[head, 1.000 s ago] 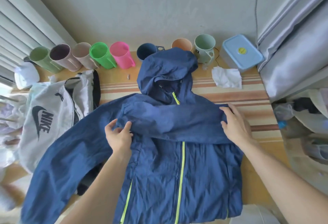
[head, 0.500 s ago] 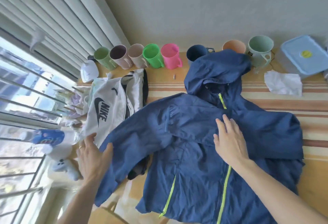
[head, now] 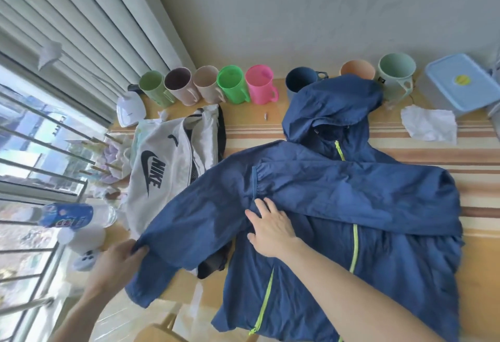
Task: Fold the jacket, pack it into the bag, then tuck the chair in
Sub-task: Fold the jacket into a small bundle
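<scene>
Leftmost, a plastic bottle (head: 77, 215) with a blue label lying by the window rail; beside it the left hand (head: 119, 260), fingers pinched on the cuff end of the jacket's free sleeve (head: 189, 222), which stretches out over the bench edge; behind that sleeve a white Nike bag (head: 167, 168), lying flat and partly covered by it; along the wall a row of mugs, light green (head: 154, 88), mauve (head: 180, 86), beige (head: 207, 83), bright green (head: 232, 84), pink (head: 259, 84), dark blue (head: 301, 80), peach (head: 357, 69) and mint (head: 396, 73); centre, the right hand (head: 273, 229), open and flat, palm pressing the jacket (head: 378, 247) near the armpit; the blue jacket spread front-up on the striped bench (head: 476, 160), yellow-green zip closed, hood towards the mugs, other sleeve folded across the chest; far right, a crumpled white tissue (head: 430, 123) and a lidded blue container (head: 460, 84).
</scene>
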Tool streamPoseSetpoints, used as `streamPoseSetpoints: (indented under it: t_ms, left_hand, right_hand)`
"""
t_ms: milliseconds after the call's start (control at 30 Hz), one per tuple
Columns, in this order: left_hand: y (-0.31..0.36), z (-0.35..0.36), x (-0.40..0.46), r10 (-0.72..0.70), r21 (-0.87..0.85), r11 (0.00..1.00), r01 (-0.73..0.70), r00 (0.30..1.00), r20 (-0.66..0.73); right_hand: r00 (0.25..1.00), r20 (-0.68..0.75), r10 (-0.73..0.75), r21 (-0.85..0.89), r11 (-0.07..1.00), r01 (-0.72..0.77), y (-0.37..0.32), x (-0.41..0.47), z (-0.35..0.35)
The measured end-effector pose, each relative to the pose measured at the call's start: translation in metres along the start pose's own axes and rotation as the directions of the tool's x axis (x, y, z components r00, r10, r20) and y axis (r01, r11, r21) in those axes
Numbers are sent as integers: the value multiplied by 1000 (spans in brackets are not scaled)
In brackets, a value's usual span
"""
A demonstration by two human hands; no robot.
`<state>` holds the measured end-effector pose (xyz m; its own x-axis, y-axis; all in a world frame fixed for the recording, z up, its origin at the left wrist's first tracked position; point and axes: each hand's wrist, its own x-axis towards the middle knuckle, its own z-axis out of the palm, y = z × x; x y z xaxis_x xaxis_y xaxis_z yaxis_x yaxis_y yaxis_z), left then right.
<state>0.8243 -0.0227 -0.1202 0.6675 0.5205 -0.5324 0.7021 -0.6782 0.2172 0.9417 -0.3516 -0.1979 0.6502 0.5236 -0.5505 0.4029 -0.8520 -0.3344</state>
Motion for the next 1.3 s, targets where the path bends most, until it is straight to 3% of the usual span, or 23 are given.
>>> streamPoseSetpoints:
  t_ms: [67,133,200,267,333,400,500,567,600,667,700,733,833,933,1000,1033,1067,1100,1133,1167,1200,1233,1300]
  left_hand:
    - [13,-34,-3,5,-283,959,-3,1000,7]
    - [55,-69,-16,-5,-519,854,13,1000,17]
    - [119,-88,-34,73,-681,732,-9,995,65]
    - [195,-81,-51,222,-799,600,36,953,209]
    - [271,-46,-70,388,-856,492,156,841,376]
    - [338,7,-92,502,-836,508,209,717,484]
    - [390,82,-118,531,-694,705,147,539,654]
    - [382,117,-121,534,-561,818,-125,526,662]
    - [371,131,-119,540,-483,834,-266,570,619]
    - [339,148,-105,581,-309,814,-492,703,410]
    - [322,154,-95,621,-182,784,-594,736,270]
    - [307,157,-84,681,-40,729,-683,719,140]
    - [283,159,-48,795,175,605,-777,603,-71]
    - [283,158,-18,790,282,603,-746,609,-77]
    - [282,164,-6,775,343,594,-728,632,-2]
    - [281,170,-1,770,378,575,-725,636,47]
    - [280,175,3,763,412,556,-722,640,90]
    - [280,180,6,747,436,547,-715,652,132]
    - [281,184,9,718,455,551,-700,675,170]
    - [282,188,12,683,469,565,-679,704,197]
    - [282,191,14,653,478,583,-658,729,206]
    - [281,192,15,637,473,605,-641,746,195]
    - [281,188,11,625,400,686,-608,774,105]
  right_hand:
    - [1000,7,-9,209,978,8,1,-6,-12]
    - [998,-58,18,545,838,17,2,-20,-28]
    - [991,-113,77,835,547,52,7,-44,-48]
    - [985,-97,142,985,153,75,24,-74,-68]
    - [971,-50,236,961,-252,111,59,-105,-82]
    - [936,5,352,801,-561,207,104,-136,-87]
    - [840,111,532,640,-684,349,172,-176,-79]
    - [759,213,615,639,-675,369,213,-185,-63]
    - [710,269,651,661,-661,356,228,-183,-55]
    - [632,337,698,706,-631,321,248,-171,-43]
    - [606,346,716,722,-615,315,254,-162,-39]
    - [572,347,743,744,-590,314,260,-152,-35]
    - [391,341,855,848,-460,265,270,-132,-28]
    - [111,164,980,944,-188,269,267,-147,-33]
    - [-26,-46,999,995,48,87,267,-164,-30]
    - [-34,-196,980,978,194,-73,266,-169,-25]
    - [18,-371,929,902,365,-230,266,-169,-17]
    - [162,-519,839,767,541,-345,267,-165,-7]
    - [363,-569,738,608,675,-418,270,-160,2]
    - [557,-512,655,467,756,-460,273,-152,13]
    - [689,-398,606,369,793,-484,275,-146,21]
    - [750,-315,581,343,807,-481,280,-142,29]
    - [722,-349,598,470,778,-417,284,-142,27]
